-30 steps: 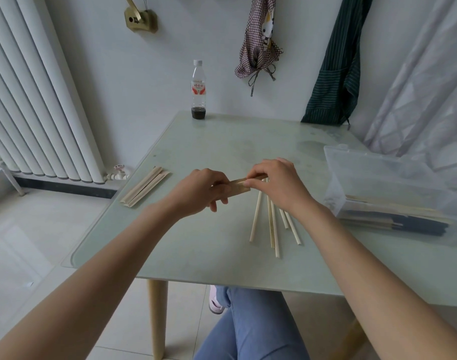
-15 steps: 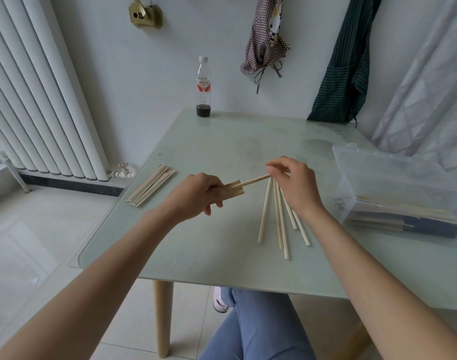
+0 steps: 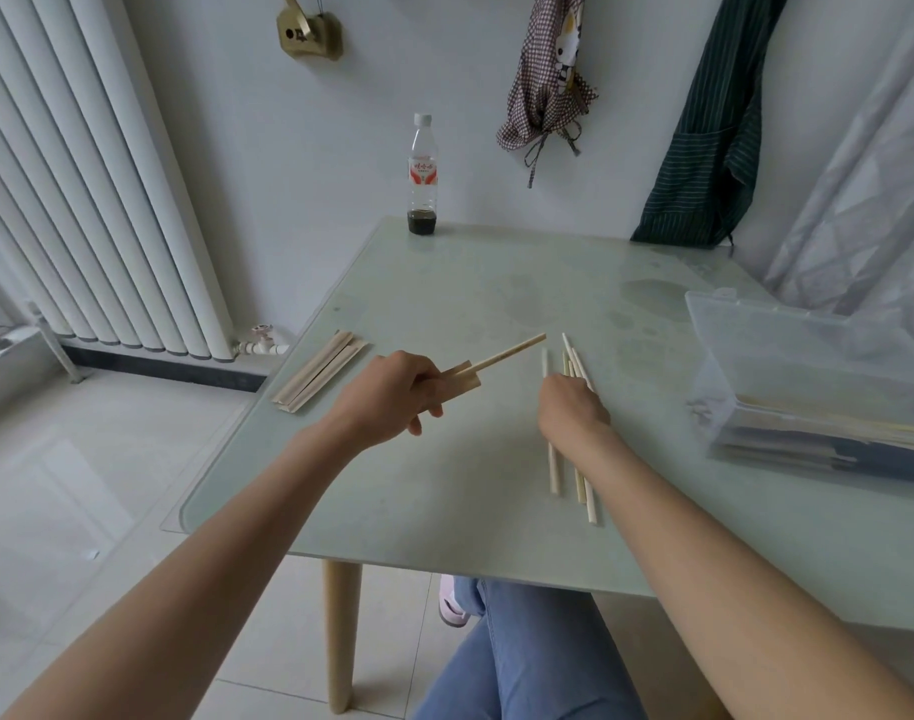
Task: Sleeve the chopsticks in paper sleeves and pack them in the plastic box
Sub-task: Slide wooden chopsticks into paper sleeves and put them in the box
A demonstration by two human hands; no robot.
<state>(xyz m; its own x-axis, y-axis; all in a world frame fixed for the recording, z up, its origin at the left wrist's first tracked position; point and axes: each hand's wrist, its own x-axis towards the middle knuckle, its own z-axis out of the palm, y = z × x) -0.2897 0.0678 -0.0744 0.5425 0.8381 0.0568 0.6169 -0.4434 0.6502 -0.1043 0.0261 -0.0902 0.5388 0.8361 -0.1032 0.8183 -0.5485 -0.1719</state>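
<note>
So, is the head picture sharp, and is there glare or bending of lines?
Head view: soft daylight, faint shadows; the hands, left and right, look sharp; the radiator bows from wide-angle distortion; the table shows dull sheen, no hard glare; contents of the box are hazy through the plastic.

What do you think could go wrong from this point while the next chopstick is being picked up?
1. The chopstick sits only partly inside the sleeve held by the left hand, so it might slide out if the sleeve tips.
2. The right hand comes down on the loose chopsticks lying close together, so it may scatter them or roll one toward the near table edge.
</note>
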